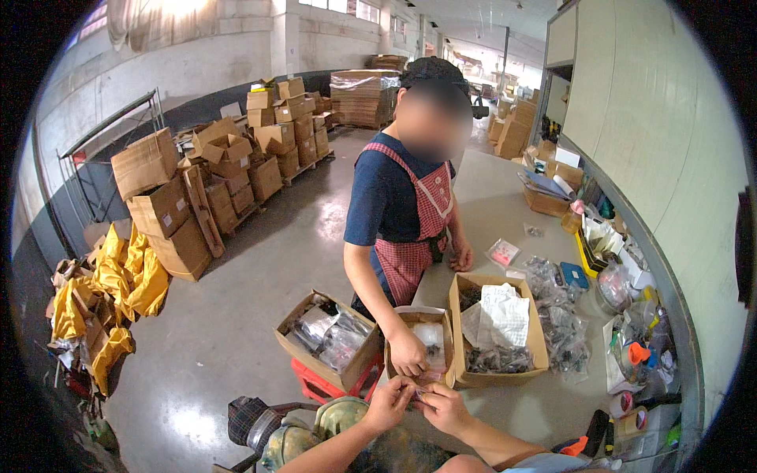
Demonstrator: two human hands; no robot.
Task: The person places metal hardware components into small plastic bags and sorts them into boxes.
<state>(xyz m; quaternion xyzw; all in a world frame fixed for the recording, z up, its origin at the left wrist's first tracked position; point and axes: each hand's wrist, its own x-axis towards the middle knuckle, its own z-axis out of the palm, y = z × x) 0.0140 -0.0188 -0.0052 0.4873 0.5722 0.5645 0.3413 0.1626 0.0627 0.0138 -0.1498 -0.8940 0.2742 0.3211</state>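
My left hand (391, 404) and my right hand (445, 408) meet over the table's near edge, fingertips pinched close together. Something small and possibly clear or pinkish seems to be between them, too small to name. Just beyond is a small open cardboard box (436, 314) with clear plastic bags (430, 335) inside. A co-worker in a checked apron (422, 206) reaches a hand (408, 353) into that box. To its right stands a larger cardboard box (536, 335) with dark small parts and a crumpled white sheet (505, 315) on top.
Left of the table, a carton of bagged parts (327, 335) rests on a red stool (315, 380). Clear bags (561, 323) lie right of the large box. Tape rolls (621, 404) and assorted tools line the right wall. Stacked cartons (165, 206) and yellow sacks (146, 288) stand at left.
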